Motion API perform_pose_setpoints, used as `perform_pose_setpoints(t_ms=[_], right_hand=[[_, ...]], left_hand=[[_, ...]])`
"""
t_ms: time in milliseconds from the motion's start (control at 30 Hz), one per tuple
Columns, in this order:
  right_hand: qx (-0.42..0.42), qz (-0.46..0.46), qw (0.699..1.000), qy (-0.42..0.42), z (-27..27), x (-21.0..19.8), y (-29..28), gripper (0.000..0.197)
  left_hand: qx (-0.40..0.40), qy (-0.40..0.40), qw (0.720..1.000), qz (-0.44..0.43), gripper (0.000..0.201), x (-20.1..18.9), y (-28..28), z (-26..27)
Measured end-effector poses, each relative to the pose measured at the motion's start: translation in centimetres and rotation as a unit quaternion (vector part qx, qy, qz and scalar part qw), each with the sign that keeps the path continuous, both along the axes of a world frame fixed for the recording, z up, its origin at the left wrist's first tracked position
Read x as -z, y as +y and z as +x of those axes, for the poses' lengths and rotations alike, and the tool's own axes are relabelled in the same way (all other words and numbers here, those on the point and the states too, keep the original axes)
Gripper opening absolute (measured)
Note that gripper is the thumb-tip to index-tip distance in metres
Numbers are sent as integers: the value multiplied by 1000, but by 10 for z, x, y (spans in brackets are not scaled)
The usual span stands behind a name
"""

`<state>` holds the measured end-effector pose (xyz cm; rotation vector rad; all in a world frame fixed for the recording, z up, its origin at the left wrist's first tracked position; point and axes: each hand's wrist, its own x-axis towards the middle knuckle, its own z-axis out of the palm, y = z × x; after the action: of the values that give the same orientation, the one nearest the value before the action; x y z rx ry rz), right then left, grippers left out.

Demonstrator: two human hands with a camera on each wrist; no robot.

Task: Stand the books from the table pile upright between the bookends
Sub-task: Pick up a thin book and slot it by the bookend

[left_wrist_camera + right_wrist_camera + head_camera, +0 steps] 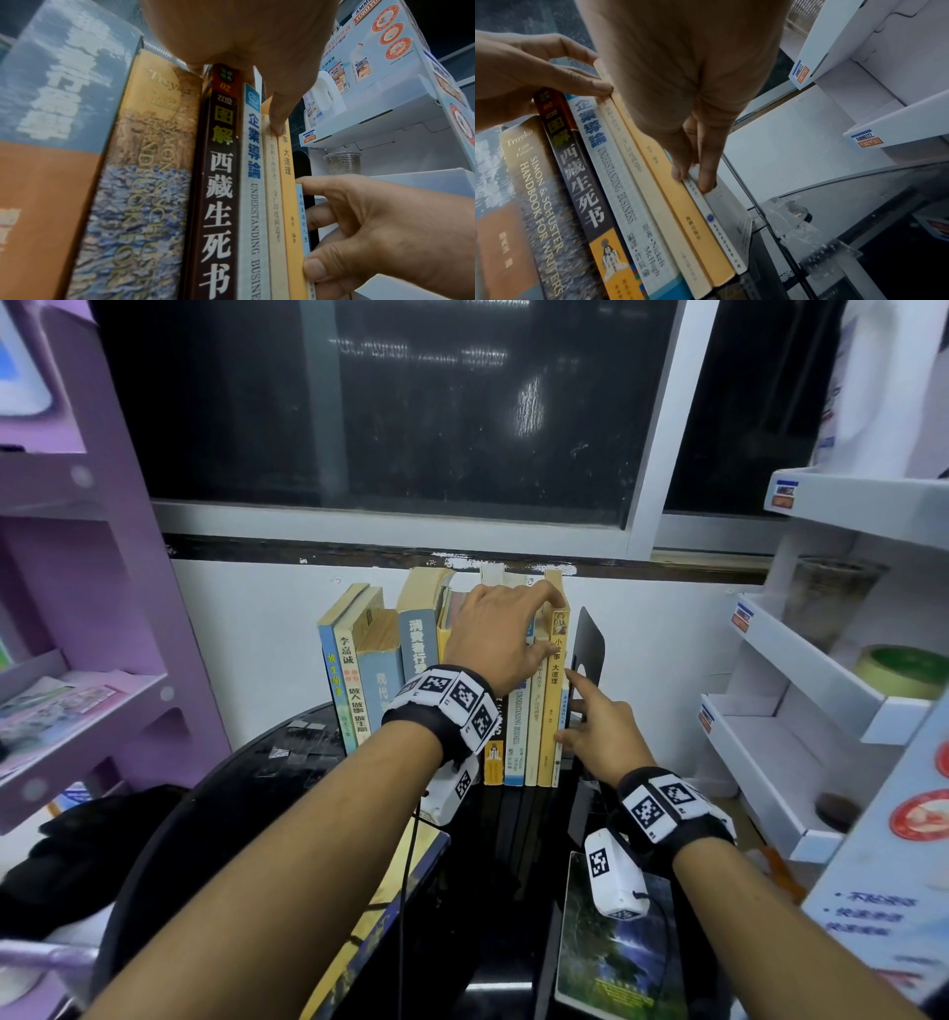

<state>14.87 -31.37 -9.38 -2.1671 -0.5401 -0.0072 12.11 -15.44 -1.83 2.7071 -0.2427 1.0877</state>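
Note:
A row of books stands upright on the black table point(246, 788), ending at a black bookend point(590, 639) on the right. My left hand point(552, 629) reaches over the row and grips the top of the yellow book point(550, 711), with its thumb point(279, 121) on the spines. My right hand point(567, 706) pinches a thin pale-blue book point(561, 767) standing between the yellow book and the bookend. The right wrist view shows its thumb and a finger on either side of that thin book's point(721, 229) spine. Two books lie flat near me, a green-covered one point(616, 963) and a yellow-and-blue one point(369, 916). The left bookend is hidden.
A purple shelf unit point(77, 608) stands on the left and a white display rack point(821, 685) on the right, both near the table. A dark window and white wall are right behind the books. A black bag point(77, 855) lies at lower left.

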Motion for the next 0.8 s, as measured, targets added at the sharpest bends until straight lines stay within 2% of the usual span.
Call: perform_pose_setpoints(t_ms=[333, 500, 633, 800], right_hand=[[-13, -46, 999, 1, -6, -8, -7, 66], [-2, -60, 998, 16, -17, -14, -26, 64], [1, -111, 993, 29, -33, -18, -45, 57], [10, -190, 981, 39, -52, -17, -66, 58]], left_hand=[[28, 50, 998, -2, 46, -7, 1, -16], [46, 50, 998, -9, 47, -2, 0, -31], [66, 37, 997, -16, 45, 4, -7, -49], [70, 104, 992, -10, 46, 14, -18, -73]])
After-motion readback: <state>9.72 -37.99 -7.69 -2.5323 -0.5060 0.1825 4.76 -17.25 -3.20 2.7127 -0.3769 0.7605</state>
